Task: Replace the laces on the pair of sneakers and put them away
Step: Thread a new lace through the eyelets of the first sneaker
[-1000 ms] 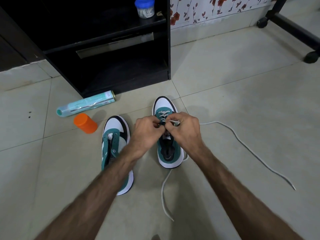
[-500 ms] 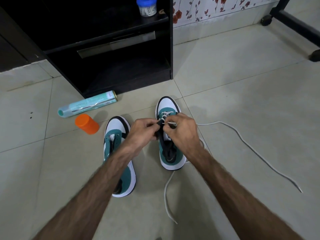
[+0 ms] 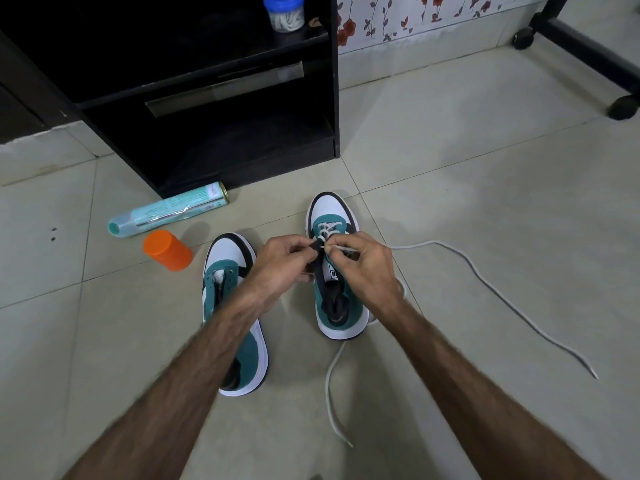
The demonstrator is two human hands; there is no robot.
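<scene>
Two teal, white and black sneakers stand toes-away on the tiled floor. The right sneaker [image 3: 329, 216] has a white lace [image 3: 491, 285] crossed through its lowest eyelets; one long end trails right across the floor, the other runs back past the heel. My left hand [image 3: 280, 265] pinches the black tongue and eyelet edge of that shoe. My right hand [image 3: 360, 268] pinches the lace near its tip at an eyelet. The left sneaker [image 3: 228, 261] has no lace, and my left forearm crosses over it.
A black shelf unit [image 3: 242, 133] stands beyond the shoes, with a blue-lidded jar [image 3: 284, 12] on its upper shelf. A teal spray can [image 3: 166, 213] and an orange cap [image 3: 166, 249] lie on the floor to the left. A black wheeled frame [image 3: 588, 53] stands at the right back.
Both hands stay at the right sneaker's eyelets, the fingers shifting slightly on the lace. The view has dipped a little, so shoes and hands sit lower in frame.
</scene>
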